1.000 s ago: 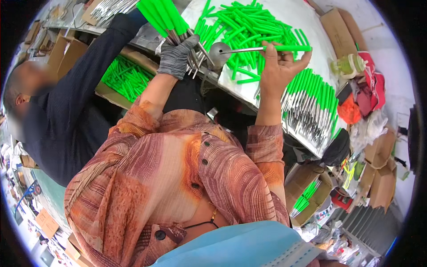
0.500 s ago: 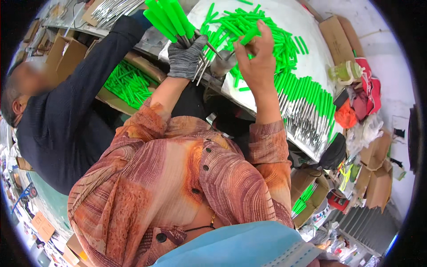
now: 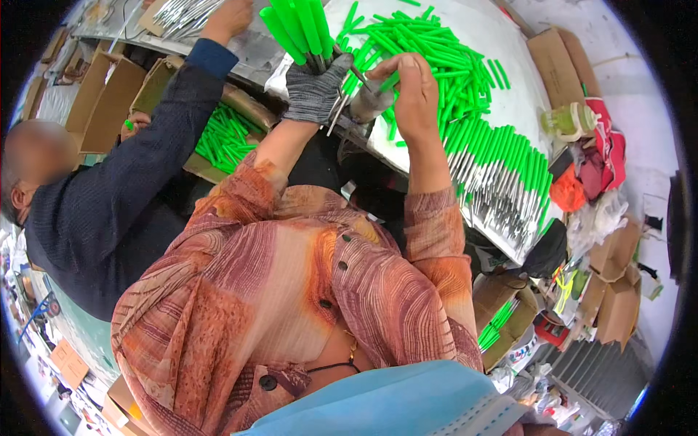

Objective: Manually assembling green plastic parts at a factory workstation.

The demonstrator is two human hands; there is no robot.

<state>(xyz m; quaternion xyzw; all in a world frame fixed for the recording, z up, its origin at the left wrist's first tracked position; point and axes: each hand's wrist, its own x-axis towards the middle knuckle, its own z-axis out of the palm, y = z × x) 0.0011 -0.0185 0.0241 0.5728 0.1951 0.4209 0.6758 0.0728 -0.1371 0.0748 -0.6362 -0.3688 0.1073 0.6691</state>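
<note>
My left hand (image 3: 314, 93), in a grey knit glove, is closed around a bundle of metal rods with green handles (image 3: 299, 30), their green ends pointing up and away. One metal rod (image 3: 359, 75) sticks out of the bundle to the right. My bare right hand (image 3: 417, 98) pinches a green handle (image 3: 390, 81) between thumb and fingers, close to that rod's tip. Whether the two touch, I cannot tell. Just below them stands a grey, worn, rounded metal piece (image 3: 368, 106) at the table edge.
A heap of loose green handles (image 3: 429, 47) covers the white tabletop (image 3: 520, 109). Handled rods (image 3: 502, 163) lie in rows at its right. On the left, a co-worker's sleeve (image 3: 171, 120) reaches over a box of green handles (image 3: 222, 142). A green jug (image 3: 567, 121) stands far right.
My right hand has moved left and down with the green handle, nearer the rod. My left hand has shifted slightly right. The co-worker's arm has drawn back, and both that person's hands now show.
</note>
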